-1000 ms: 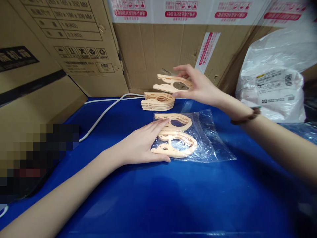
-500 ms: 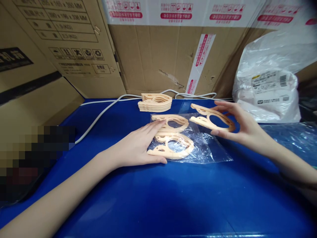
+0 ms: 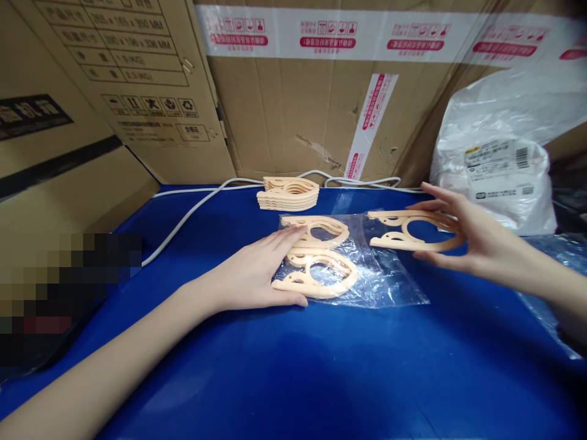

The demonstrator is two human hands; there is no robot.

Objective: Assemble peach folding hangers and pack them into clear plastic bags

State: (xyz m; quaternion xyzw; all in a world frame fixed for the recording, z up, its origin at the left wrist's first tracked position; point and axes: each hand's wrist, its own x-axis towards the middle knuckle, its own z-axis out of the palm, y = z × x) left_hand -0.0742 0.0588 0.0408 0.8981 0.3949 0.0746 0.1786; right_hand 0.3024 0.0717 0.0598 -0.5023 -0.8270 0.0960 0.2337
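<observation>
- Cardboard boxes fill the whole back and upper left of the frame, with a glossy blue tabletop spread out below them.
- Far left, lower half: dark patch, pixelated, so can't tell what it is.
- Next to that, a white cable curves up toward the back edge of the table and runs along it.
- Left hand is dead center-ish, lying over the left end of a clear bag. Fingers are pretty straight, thumb spread away from them, no grip that I can see.
- Inside that bag, at least two beige bagged hangers, one above the other in the frame.
- Just above the bag, a neat stack of hangers sits near the boxes.
- Right of center, one loose hanger, round end pinched between thumb and fingers of the right hand. Its tips overlap the bag in view, can't tell if they touch.
- Upper right: white plastic sack with a label. Crinkly clear plastic pokes out beneath the right forearm.
</observation>
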